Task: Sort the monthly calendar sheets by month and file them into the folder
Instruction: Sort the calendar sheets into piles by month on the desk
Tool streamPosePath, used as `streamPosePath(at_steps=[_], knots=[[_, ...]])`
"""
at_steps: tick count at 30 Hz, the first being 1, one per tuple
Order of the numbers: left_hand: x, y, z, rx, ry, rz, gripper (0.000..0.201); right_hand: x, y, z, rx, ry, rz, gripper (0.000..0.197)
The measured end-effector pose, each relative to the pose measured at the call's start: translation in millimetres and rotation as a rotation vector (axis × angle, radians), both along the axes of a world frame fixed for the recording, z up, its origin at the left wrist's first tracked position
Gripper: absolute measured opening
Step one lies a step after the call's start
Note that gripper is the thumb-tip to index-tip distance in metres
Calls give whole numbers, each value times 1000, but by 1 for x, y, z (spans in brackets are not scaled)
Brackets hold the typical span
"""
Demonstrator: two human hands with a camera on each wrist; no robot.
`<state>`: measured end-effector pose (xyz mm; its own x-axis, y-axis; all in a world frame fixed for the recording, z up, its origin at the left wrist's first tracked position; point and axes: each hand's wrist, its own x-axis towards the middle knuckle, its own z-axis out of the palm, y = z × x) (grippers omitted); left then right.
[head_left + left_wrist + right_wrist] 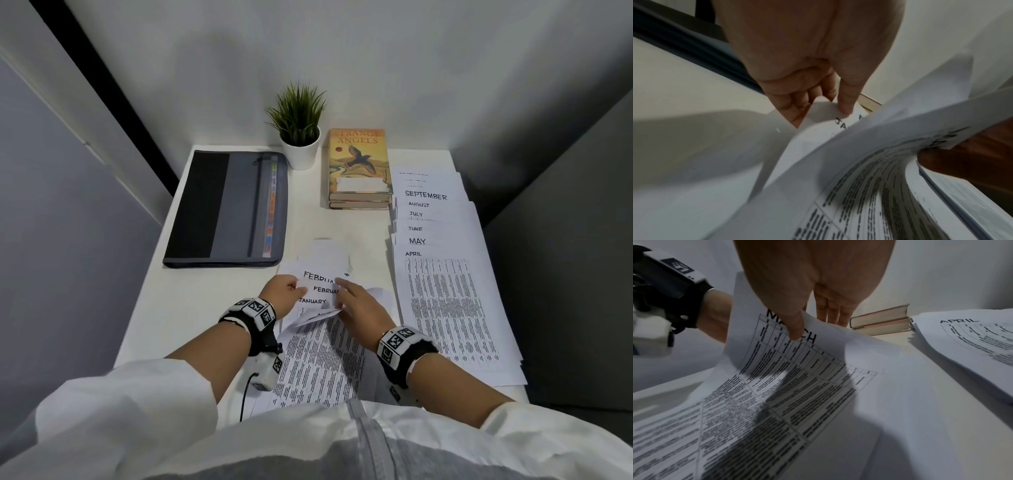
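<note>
At the near edge of the white worktop (205, 291), the left hand (281, 291) pinches the top corner of the loose white printed calendar sheets (318, 349) — thumb above, fingers (795, 104) curled beneath. The right hand (359, 310) pinches the sheet headed MARCH (797, 369), thumb on the heading and straight fingers behind it. Recommended handling: lift one sheet at a time by its top edge, read the heading, then lay it flat so each title shows. Headings readable here: JANUARY and FEBRUARY, the latter twice. Along the right edge lies the fanned white sorted pile (448, 291) — APRIL, MAY, JUNE, JULY, AUGUST, SEPTEMBER. At the far left, the closed grey-and-black fabric folder (219, 209). At the far edge, a yellow book titled STRANGE ANGELS (359, 154).
</note>
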<state>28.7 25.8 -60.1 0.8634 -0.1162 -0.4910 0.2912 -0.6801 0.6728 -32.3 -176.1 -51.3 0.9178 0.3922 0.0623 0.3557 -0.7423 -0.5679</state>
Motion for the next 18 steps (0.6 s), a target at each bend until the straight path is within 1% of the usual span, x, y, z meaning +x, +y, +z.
streamPosePath(at_steps=[1,3,5,6,10,12,15,18], knots=[[0,2,0,-1,-2,-3,30,1,0,0,15,1,5,17],[-3,5,2,-4,-14,-5,34,2,2,-3,18,43,-6,8],[-6,9,2,-31,1,25,28,2,2,-7,-6,80,-23,3],[-7,10,2,-55,9,39,25,1,1,-9,-13,81,-28,4],[-9,12,2,-67,0,55,37,-4,0,-8,-12,32,-2,7],[-10,13,2,-72,3,59,40,-7,0,-8,-25,56,12,8],[-10,14,0,-73,7,53,33,-10,0,-7,-33,77,32,11],[-12,15,-4,-141,22,76,32,-9,-1,-7,-31,74,23,12]])
